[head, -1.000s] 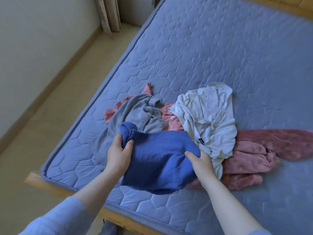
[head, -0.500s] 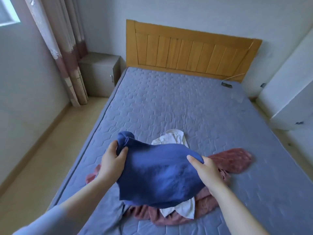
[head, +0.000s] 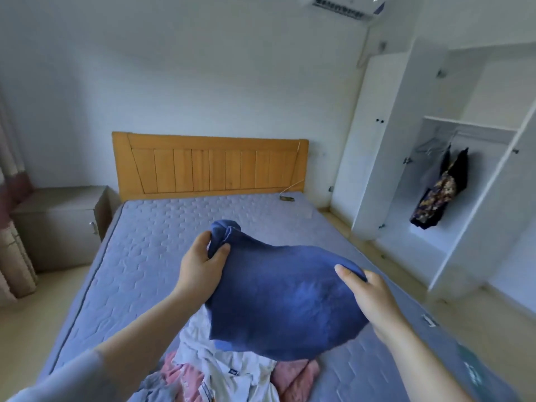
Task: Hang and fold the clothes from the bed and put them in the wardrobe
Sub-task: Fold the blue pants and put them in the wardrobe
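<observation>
Holding, item one: soft dark-blue knit garment [head: 285, 297], lifted clear of the bed and stretched between both hands at chest height. A second ago it hung low over the heap; it now rides higher, and the view has risen from the mattress to the whole room.

Left hand [head: 200, 268]: fingers closed, pinching a bunched corner of the blue cloth. Right hand [head: 369, 294]: thumb on top, fingers curled under the opposite edge, gripping.

Item two, just below: heap of unsorted clothes, namely a crumpled white shirt [head: 232, 369], pink fleecy pieces [head: 293, 375] and a grey scrap [head: 158, 385], lying on the near end of the grey-blue quilted mattress [head: 150, 250].

Item three, beyond: orange wooden headboard [head: 208, 165]; grey bedside cabinet [head: 58, 224] at left.

Item four, far right: open white wardrobe [head: 470, 198], one dark patterned garment [head: 441, 192] on its rail.

Assessment: one piece picked, probably being spread for folding or hanging; the rest of the heap remains to be done.
</observation>
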A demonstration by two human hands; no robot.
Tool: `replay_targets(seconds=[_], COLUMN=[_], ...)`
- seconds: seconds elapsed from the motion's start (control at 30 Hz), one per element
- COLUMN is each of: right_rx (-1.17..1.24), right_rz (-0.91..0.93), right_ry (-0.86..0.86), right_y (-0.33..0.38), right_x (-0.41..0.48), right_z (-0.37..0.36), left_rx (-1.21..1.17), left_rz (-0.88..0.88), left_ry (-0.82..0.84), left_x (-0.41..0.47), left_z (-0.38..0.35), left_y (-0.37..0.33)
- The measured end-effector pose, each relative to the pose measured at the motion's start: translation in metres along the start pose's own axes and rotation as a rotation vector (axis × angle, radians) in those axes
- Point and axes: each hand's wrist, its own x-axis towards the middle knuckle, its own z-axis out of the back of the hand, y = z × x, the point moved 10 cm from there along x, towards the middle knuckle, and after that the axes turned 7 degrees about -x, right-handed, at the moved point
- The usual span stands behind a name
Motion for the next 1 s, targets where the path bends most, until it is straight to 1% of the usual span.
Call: replay_targets(seconds=[0.1,0.17,0.3,0.4,0.53,0.73,1.0], right_rx=[-0.009,-0.008,-0.007,-0.006,-0.01,-0.029,-0.06], right_rz=[-0.008,0.001,0.032,0.044,0.019,-0.054,-0.11], right_ry=[-0.083,-0.149,-0.265,-0.368,-0.448,-0.56,-0.708], right_y=[0.005,0.005,-0.002,-0.016,-0.043,-0.087,-0.127], right_x=[-0.002,-0.009,-0.03,-0.049,-0.072,-0.081,-0.037], right_z=[0.066,0.121,0.239,0.323,0.415,0.522,0.609], left_rx=[-0.051,-0.089,-0.14,-0.177,-0.219,-0.247,-0.329], left_rz=[-0.066,-0.11,-0.142,-0.16,-0.189,-0.218,-0.244], left_ry=[0.055,0.092,0.19,0.289,0.383,0.512,0.676], left_x=[-0.007,-0.018,-0.05,-0.079,-0.117,-0.151,-0.134], left_z=[-0.051,-0.094,-0.191,-0.27,-0.364,-0.486,-0.629], left_y=[-0.043,-0.074,-0.128,-0.158,-0.19,-0.223,-0.247])
